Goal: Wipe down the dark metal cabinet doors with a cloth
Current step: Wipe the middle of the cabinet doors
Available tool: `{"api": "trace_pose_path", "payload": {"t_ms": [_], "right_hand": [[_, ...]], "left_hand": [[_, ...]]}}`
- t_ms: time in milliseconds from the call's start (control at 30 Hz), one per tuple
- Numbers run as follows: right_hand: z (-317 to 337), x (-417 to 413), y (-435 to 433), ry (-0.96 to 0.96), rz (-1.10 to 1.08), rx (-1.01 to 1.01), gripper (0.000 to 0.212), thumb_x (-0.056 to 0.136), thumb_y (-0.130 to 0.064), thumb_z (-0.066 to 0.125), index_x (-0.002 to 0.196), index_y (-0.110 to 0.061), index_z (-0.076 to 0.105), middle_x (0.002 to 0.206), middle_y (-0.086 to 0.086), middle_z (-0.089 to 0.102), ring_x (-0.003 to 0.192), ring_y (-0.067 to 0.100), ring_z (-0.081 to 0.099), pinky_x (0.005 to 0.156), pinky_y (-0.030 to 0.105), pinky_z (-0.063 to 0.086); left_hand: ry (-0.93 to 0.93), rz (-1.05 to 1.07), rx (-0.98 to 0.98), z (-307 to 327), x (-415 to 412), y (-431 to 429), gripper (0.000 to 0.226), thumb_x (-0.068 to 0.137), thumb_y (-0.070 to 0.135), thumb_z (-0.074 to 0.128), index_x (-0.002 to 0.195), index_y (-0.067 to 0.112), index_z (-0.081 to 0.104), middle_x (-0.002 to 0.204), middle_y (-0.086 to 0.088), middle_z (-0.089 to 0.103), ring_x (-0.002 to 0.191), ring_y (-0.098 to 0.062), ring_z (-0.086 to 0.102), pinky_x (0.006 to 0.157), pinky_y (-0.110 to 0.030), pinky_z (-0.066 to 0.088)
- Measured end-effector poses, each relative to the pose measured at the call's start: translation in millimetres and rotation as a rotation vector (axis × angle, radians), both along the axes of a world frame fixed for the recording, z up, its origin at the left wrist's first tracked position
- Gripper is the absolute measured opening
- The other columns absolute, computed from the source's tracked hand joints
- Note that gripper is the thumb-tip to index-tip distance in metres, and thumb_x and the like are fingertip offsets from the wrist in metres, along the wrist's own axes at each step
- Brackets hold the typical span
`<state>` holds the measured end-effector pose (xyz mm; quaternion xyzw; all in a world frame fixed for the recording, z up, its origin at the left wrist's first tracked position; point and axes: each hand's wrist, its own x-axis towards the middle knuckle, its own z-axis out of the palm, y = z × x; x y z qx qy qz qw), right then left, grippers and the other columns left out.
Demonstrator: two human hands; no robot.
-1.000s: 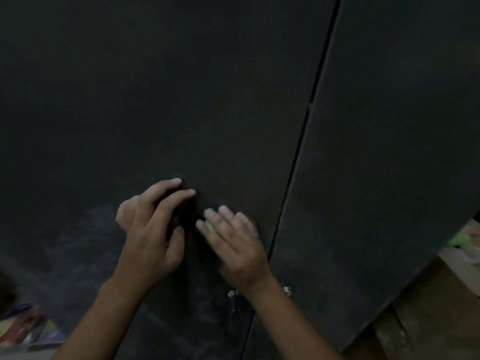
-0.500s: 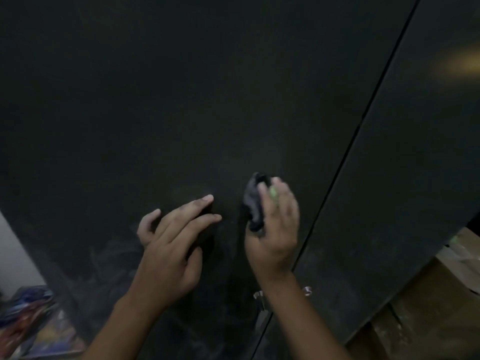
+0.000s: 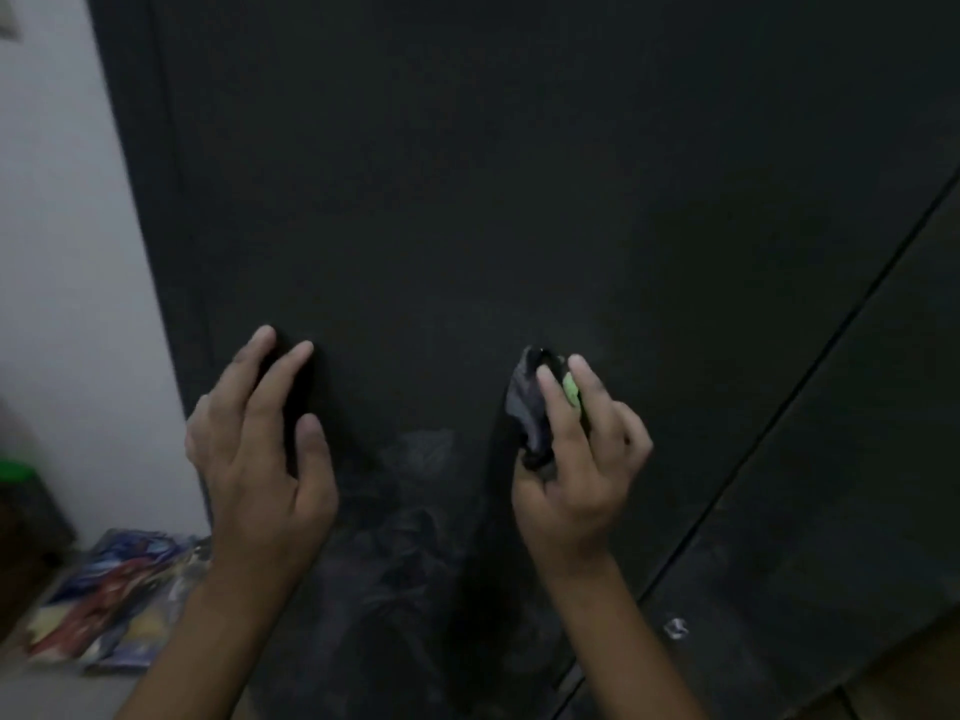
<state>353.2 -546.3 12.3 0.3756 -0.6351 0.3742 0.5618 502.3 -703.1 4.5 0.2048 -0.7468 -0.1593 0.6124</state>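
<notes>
Left door [image 3: 467, 200]: its left edge runs beside the pale wall [image 3: 62, 252]; its right edge is the thin dark seam [image 3: 779, 423] slanting down to the lower middle. Right door [image 3: 857, 459] lies beyond the seam. Wide bare panel above both hands and between them.

Left hand [image 3: 260, 459]: fingers straight, laid flat on the left door near its left edge, holding nothing.
Right hand [image 3: 576, 485]: fingers curled round a bunched dark cloth [image 3: 527, 407] with a green patch, pressed to the same door, well left of the seam. Hands apart.

Surface: matt, dark; greyish smears [image 3: 415, 511] below and between the hands. Small shiny fitting [image 3: 675, 627] low by the seam.

Room: dim. Colourful printed packets [image 3: 114, 600] on the floor at lower left; blurred green-topped thing [image 3: 15, 470] at the left edge, kind cannot be told
</notes>
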Motion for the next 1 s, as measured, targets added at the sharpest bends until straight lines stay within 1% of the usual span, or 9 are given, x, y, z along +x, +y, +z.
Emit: {"api": "trace_pose_path", "payload": {"t_ms": [67, 133, 233, 300, 367, 467, 633, 833, 1000], "right_hand": [[3, 13, -22, 0.051, 0.054, 0.054, 0.036, 0.088, -0.004, 0.069, 0.123, -0.014, 0.07, 0.137, 0.006, 0.058, 0.103, 0.024, 0.058, 0.093, 0.036, 0.046], [-8, 23, -37, 0.135, 0.109, 0.169, 0.039, 0.089, -0.006, 0.07, 0.125, -0.021, 0.07, 0.139, -0.002, 0.059, 0.094, 0.025, 0.062, 0.085, 0.038, 0.051], [-40, 33, -39, 0.212, 0.134, 0.388, 0.032, 0.098, -0.016, 0.062, 0.126, -0.03, 0.068, 0.141, -0.013, 0.057, 0.099, 0.017, 0.056, 0.082, 0.034, 0.051], [-53, 33, -33, 0.23, 0.152, 0.489, 0.029, 0.101, -0.021, 0.058, 0.125, -0.033, 0.068, 0.142, -0.015, 0.055, 0.102, 0.015, 0.053, 0.083, 0.033, 0.051], [-49, 32, -29, 0.209, 0.187, 0.486, 0.029, 0.103, -0.019, 0.053, 0.123, -0.031, 0.07, 0.141, -0.014, 0.056, 0.1, 0.016, 0.056, 0.084, 0.034, 0.051], [-25, 33, -35, 0.107, 0.21, 0.287, 0.034, 0.094, -0.007, 0.063, 0.122, -0.025, 0.071, 0.137, -0.005, 0.06, 0.093, 0.024, 0.064, 0.082, 0.041, 0.051], [2, 52, -66, 0.065, 0.195, 0.147, 0.032, 0.097, -0.005, 0.059, 0.121, -0.021, 0.072, 0.134, -0.001, 0.062, 0.097, 0.023, 0.056, 0.08, 0.043, 0.051], [-39, 68, -81, 0.225, 0.22, 0.483, 0.038, 0.106, -0.014, 0.04, 0.128, -0.03, 0.067, 0.141, -0.01, 0.058, 0.103, 0.017, 0.055, 0.084, 0.035, 0.049], [-39, 68, -82, 0.202, 0.252, 0.493, 0.044, 0.106, -0.012, 0.034, 0.126, -0.03, 0.068, 0.139, -0.01, 0.059, 0.102, 0.018, 0.06, 0.084, 0.035, 0.049]], "left_hand": [[0.095, 0.04, 0.098, -7, 5, -6, 0.047, 0.094, 0.011, 0.053, 0.14, 0.004, 0.048, 0.15, -0.021, 0.035, 0.14, -0.015, 0.026, 0.118, -0.034, 0.022], [0.151, 0.061, 0.16, -11, 6, -9, 0.05, 0.094, 0.015, 0.056, 0.141, 0.004, 0.045, 0.148, -0.024, 0.032, 0.14, -0.022, 0.027, 0.118, -0.037, 0.026], [0.187, 0.022, 0.241, -17, 7, -13, 0.06, 0.093, 0.024, 0.06, 0.145, 0.005, 0.037, 0.146, -0.025, 0.029, 0.138, -0.031, 0.032, 0.116, -0.036, 0.032], [0.213, -0.054, 0.387, -17, 14, -17, 0.067, 0.093, 0.031, 0.066, 0.148, 0.011, 0.033, 0.146, -0.015, 0.034, 0.134, -0.022, 0.039, 0.111, -0.029, 0.038], [0.175, -0.115, 0.485, -16, 23, -23, 0.062, 0.091, 0.035, 0.066, 0.145, 0.02, 0.039, 0.138, 0.002, 0.049, 0.122, -0.003, 0.049, 0.099, -0.012, 0.043], [0.101, -0.161, 0.5, -16, 34, -32, 0.048, 0.094, 0.03, 0.06, 0.141, 0.022, 0.05, 0.126, 0.011, 0.06, 0.105, 0.02, 0.053, 0.086, -0.001, 0.041], [0.088, -0.259, 0.572, -19, 37, -37, 0.043, 0.103, 0.023, 0.046, 0.146, 0.02, 0.048, 0.13, 0.016, 0.06, 0.113, 0.015, 0.054, 0.087, -0.003, 0.044], [0.093, -0.297, 0.613, -18, 41, -41, 0.041, 0.104, 0.023, 0.045, 0.145, 0.026, 0.049, 0.133, 0.01, 0.063, 0.119, 0.003, 0.058, 0.099, -0.021, 0.049], [0.096, -0.288, 0.629, -18, 41, -39, 0.042, 0.104, 0.024, 0.045, 0.147, 0.026, 0.047, 0.135, 0.012, 0.061, 0.123, 0.001, 0.055, 0.107, -0.037, 0.048]]}}
